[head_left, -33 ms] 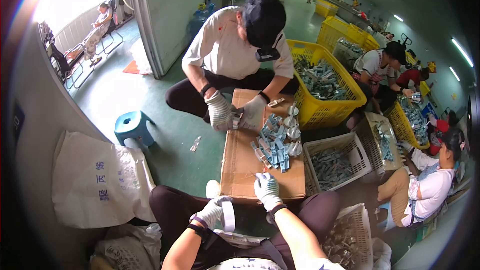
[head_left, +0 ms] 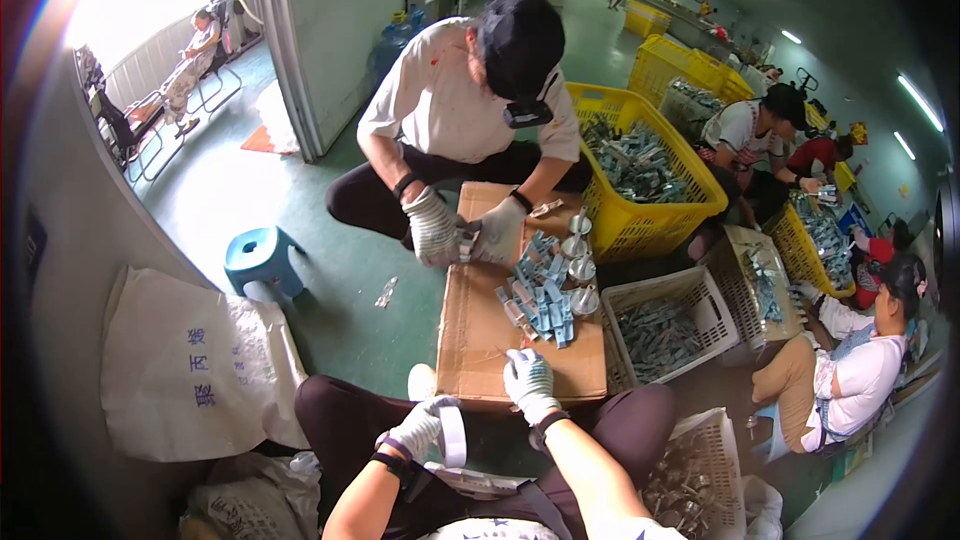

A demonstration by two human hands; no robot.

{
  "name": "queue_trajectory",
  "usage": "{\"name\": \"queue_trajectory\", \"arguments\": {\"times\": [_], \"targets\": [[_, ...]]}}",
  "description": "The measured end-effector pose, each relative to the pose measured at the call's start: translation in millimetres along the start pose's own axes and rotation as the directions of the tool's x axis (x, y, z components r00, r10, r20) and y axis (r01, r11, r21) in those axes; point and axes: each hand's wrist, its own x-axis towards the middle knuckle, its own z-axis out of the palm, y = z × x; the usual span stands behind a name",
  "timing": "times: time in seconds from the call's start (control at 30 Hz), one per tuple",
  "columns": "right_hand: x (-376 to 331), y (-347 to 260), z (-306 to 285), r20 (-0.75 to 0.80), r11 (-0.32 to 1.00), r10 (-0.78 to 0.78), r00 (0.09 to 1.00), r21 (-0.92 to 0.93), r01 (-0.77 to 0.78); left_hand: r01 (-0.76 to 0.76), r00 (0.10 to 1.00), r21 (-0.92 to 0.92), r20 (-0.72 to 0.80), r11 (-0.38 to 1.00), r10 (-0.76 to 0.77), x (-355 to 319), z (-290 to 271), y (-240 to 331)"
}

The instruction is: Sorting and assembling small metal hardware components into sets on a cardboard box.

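In my left hand [head_left: 418, 428], gloved in white, I hold a round white roll [head_left: 453, 438] that looks like tape, just off the near edge of a cardboard box [head_left: 470, 340]. My right hand [head_left: 530, 382], in a striped glove, rests at the box's near edge with its fingers drawn together. Whatever is at those fingertips is too small to make out. Beyond it on the box lies a pile of blue-grey clip-like parts [head_left: 542, 290], beside several shiny metal pieces with round bases [head_left: 582, 268]. Across the box, a co-worker's gloved hands [head_left: 465, 230] work on a small part.
Right of the box stand a white basket [head_left: 722, 315] and a yellow basket [head_left: 660, 225], both full of parts. Another white basket [head_left: 735, 470] with metal pieces is by my right knee. A blue stool [head_left: 262, 258] and white sack [head_left: 200, 370] are at left.
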Motion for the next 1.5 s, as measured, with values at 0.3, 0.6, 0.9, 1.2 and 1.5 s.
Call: {"name": "queue_trajectory", "arguments": {"times": [0.3, 0.6, 0.9, 1.2, 1.5], "targets": [[-3, 6, 1, -0.049, 1.000, -0.024, 0.999, 0.013, 0.024, 0.182, 0.979, -0.203, -0.057, 0.962, -0.197, -18, 24, 27], [-2, 2, -4, -0.021, 1.000, -0.015, 1.000, 0.005, 0.015, 0.128, 0.988, -0.139, -0.071, 0.982, -0.139, -15, 19, 21], [-8, 20, -34, 0.184, 0.972, 0.010, 0.983, -0.231, 0.033, 0.108, 0.994, -0.044, -0.001, 0.993, -0.109, 11, -14, -12], [-15, 24, -37, 0.161, 0.965, 0.152, 0.975, -0.236, -0.112, -0.089, 0.987, 0.115, 0.145, 0.989, 0.071, 33, -53, -51], [-22, 29, -37, 0.097, 0.961, 0.106, 0.990, -0.265, -0.077, -0.049, 0.995, -0.053, 0.088, 0.997, 0.054, 11, -13, -15]]}}
